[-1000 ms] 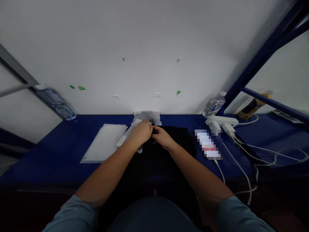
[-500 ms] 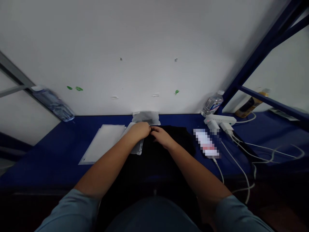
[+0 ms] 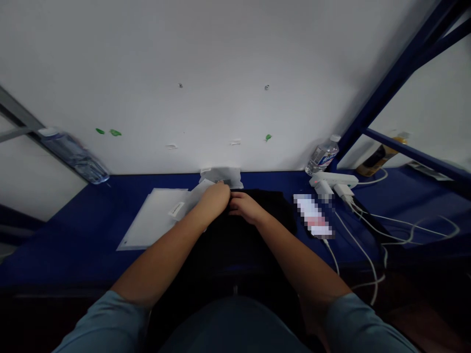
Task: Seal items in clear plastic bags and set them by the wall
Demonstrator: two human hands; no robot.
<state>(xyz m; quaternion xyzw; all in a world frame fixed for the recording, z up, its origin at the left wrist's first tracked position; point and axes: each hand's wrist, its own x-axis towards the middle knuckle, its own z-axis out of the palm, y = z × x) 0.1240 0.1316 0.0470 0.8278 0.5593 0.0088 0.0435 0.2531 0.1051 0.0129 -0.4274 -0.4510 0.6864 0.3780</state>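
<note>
A black garment (image 3: 265,215) lies on the blue table (image 3: 73,235) in front of me, reaching over the near edge. My left hand (image 3: 215,196) and my right hand (image 3: 245,206) meet at the garment's far edge, fingers curled and pinched on the dark cloth. A clear plastic bag (image 3: 198,193) with a white label lies under my left hand. What sits between the fingertips is too small to make out. A crumpled clear wrapper (image 3: 221,175) lies just beyond the hands against the wall.
A flat white packet (image 3: 150,223) lies to the left. A phone (image 3: 312,215) on a white cable lies right of the garment, then a power strip (image 3: 333,180) with chargers and cables. Water bottles stand at the far right (image 3: 324,154) and far left (image 3: 73,154).
The clear bag with the label has shifted left under my left hand. Both hands stay together at the garment's far edge, barely moved.
</note>
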